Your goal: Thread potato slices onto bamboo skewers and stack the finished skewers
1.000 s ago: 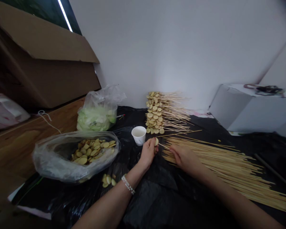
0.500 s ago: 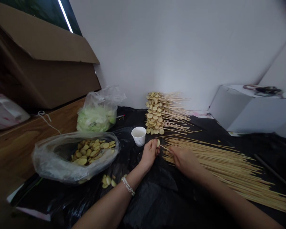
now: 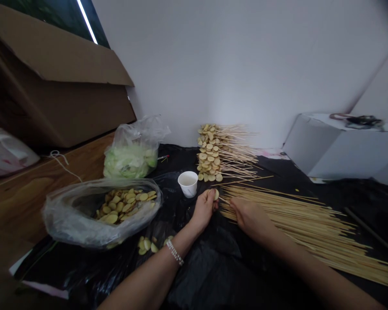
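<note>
My left hand (image 3: 204, 207) is closed on a round pale potato slice (image 3: 216, 194) between thumb and fingers. Closed too, my right hand (image 3: 246, 213) pinches a thin wooden skewer (image 3: 225, 200), whose far end meets the slice. How far the skewer goes into the slice is hidden by my fingers. Under and beyond my right hand spreads a wide layer of bare skewers (image 3: 310, 228). Behind my hands, against the wall, stands a pile of skewered potato slices (image 3: 208, 157), their sticks pointing right. A white paper cup (image 3: 188, 184) is just beyond my left hand.
An open plastic bag of potato slices (image 3: 98, 237) lies left, with several loose slices (image 3: 146, 244) before it. Behind stands a bag of pale green vegetable pieces (image 3: 129, 161). Black plastic sheeting (image 3: 210, 275) covers the work surface. A cardboard box (image 3: 67, 103) and a white box (image 3: 336, 150) flank it.
The potato slice in my left hand has shifted slightly right, towards my right hand, and shows a little more beyond the fingertips. The right hand has hardly moved.
</note>
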The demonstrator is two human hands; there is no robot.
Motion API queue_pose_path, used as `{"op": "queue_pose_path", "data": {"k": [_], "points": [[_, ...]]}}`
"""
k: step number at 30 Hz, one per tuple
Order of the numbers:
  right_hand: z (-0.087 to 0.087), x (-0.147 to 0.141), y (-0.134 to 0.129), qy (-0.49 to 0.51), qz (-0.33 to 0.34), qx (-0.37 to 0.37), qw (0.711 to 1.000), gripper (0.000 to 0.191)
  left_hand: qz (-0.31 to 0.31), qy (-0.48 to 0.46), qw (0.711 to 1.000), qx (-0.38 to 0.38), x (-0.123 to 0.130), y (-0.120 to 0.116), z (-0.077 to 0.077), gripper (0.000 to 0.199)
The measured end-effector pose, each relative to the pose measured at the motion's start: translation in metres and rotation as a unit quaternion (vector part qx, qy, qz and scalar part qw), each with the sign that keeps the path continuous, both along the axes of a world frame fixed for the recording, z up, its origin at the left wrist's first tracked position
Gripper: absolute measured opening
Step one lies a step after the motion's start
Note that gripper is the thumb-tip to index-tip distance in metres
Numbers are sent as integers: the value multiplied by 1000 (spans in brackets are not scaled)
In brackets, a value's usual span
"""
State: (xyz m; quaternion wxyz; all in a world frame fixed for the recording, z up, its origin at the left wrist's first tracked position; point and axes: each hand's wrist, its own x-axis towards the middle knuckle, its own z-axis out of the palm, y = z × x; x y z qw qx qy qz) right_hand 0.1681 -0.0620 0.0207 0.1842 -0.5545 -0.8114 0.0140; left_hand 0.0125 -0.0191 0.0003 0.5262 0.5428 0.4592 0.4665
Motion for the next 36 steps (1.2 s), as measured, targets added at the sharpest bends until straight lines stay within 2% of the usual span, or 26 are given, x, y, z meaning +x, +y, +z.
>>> {"op": "queue_pose_path", "data": {"k": [5, 11, 14, 16, 20, 24, 29, 33, 36], "points": [[-1, 2, 4, 46, 12, -61, 997, 25, -12, 23, 1000, 17, 0, 1, -4, 38], [-2, -2, 3, 95, 12, -54, 994, 25, -3, 27, 999, 23, 0, 0, -4, 37], [2, -2, 4, 195, 44, -146, 969, 27, -9, 24, 999, 20, 0, -1, -3, 37], [6, -1, 6, 237, 55, -182, 953, 27, -11, 20, 1000, 18, 0, -1, -2, 37], [6, 1, 9, 217, 56, -104, 969, 25, 8, 11, 999, 28, -2, 1, -1, 40], [0, 3, 9, 180, 52, 5, 982, 11, 51, 21, 997, 49, -5, 3, -1, 45], [-6, 2, 3, 24, 28, 103, 994, 22, 67, 44, 995, 58, -5, 4, -3, 44], [-8, -1, -2, -74, 7, 112, 991, 22, 56, 45, 996, 50, -3, 3, -5, 44], [-7, -2, -3, -78, 1, 83, 993, 20, 49, 40, 997, 48, -2, 2, -3, 43]]}}
